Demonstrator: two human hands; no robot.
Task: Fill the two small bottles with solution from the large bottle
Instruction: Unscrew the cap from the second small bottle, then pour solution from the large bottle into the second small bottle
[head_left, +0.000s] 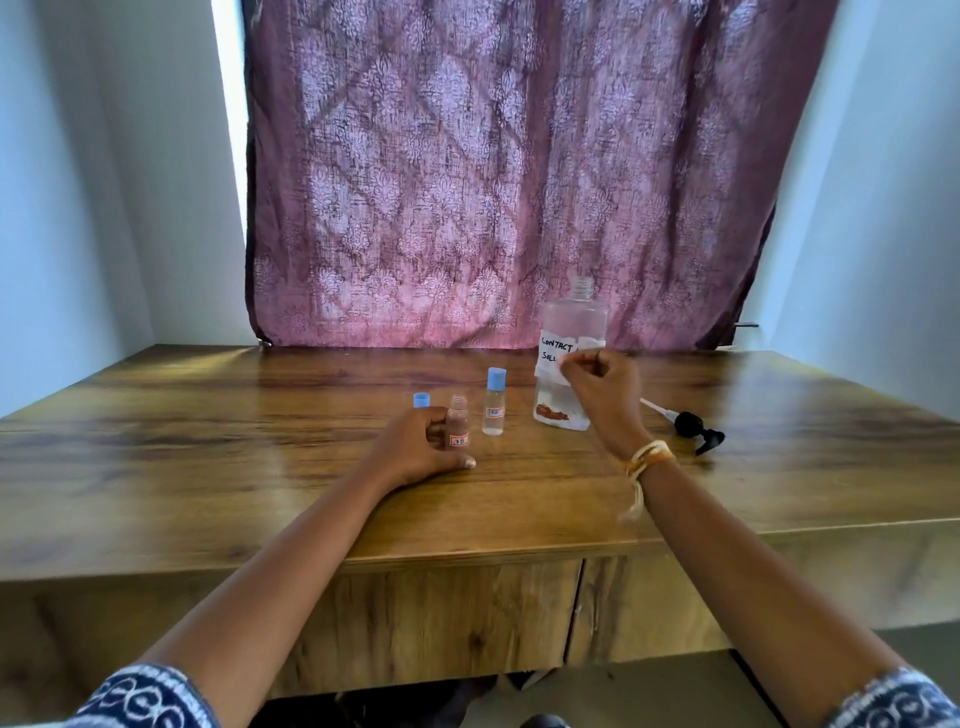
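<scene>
A large clear bottle (574, 322) with a handwritten white label stands uncapped at the back of the wooden table (208, 441). My right hand (602, 395) is curled around its lower part. An uncapped small bottle (459, 423) with an orange label stands in front of my left hand (421, 447), whose fingers wrap it from the left. Its blue cap (421, 400) sits just behind my left hand. A second small bottle (493, 402) with a blue cap on stands between the open small bottle and the large one.
A black pump head (693, 428) with its white tube lies on the table right of the large bottle. A purple patterned curtain (519, 171) hangs behind the table. The table's front edge is near my forearms.
</scene>
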